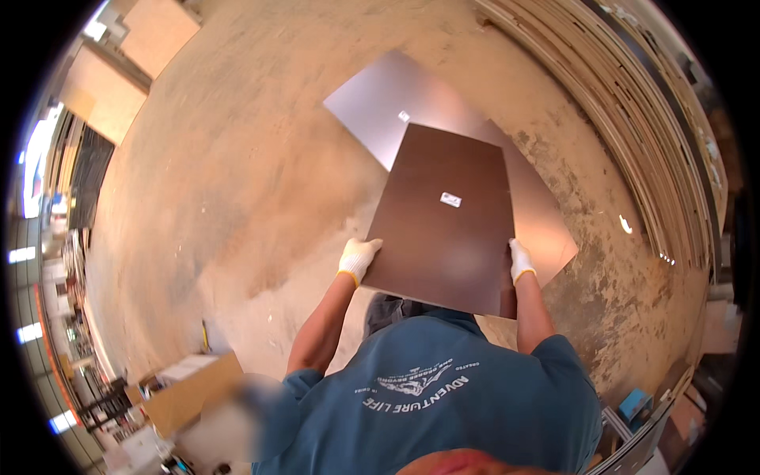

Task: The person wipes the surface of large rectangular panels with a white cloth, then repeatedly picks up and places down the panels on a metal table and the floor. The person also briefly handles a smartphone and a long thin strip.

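I saw a small white rectangular sticker label (450, 199) near the middle of the dark brown rectangular board (443, 237). Beyond that board's far edge, a smaller white label (404, 116) sat on the grey sheet (380, 103). Well left and below the board stood an open brown cardboard box (190, 392).

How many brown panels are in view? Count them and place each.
2: one dark brown panel held between left hand and right hand; one lighter panel flat on the floor beneath. More may be hidden.

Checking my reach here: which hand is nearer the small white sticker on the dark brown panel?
Right hand, on the dark brown panel's right edge below the white sticker; the left hand grips the far left edge.
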A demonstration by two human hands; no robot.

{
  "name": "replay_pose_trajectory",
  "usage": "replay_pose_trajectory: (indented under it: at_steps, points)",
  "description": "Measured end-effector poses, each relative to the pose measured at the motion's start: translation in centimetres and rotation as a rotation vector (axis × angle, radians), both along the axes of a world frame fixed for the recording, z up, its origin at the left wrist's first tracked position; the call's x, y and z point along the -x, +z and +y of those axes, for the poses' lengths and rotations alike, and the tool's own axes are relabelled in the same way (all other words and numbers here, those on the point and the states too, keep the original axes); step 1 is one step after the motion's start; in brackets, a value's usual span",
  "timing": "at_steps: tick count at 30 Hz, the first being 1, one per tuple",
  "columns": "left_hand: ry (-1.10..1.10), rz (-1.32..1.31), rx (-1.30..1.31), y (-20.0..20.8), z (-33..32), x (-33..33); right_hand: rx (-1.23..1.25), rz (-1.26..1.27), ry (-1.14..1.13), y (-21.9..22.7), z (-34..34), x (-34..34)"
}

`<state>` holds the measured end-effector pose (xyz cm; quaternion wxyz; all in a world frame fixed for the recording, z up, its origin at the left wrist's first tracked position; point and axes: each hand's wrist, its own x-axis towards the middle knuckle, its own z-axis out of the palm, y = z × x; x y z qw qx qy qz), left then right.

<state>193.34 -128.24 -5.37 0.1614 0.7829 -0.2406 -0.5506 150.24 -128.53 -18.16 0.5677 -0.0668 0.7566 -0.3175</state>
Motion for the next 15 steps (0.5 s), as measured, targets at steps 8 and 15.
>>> replay_pose_trajectory:
  at_steps: [8, 15]
  points:
    - [-0.087, 0.041, 0.074, -5.0, -17.2, -11.5, -0.034, 0.119, -0.016, -7.2, -13.3, -11.1]
    - [-0.301, 0.040, -0.056, -9.2, -27.6, -16.9, -0.330, 0.136, -0.168, -3.6, -12.9, -18.8]
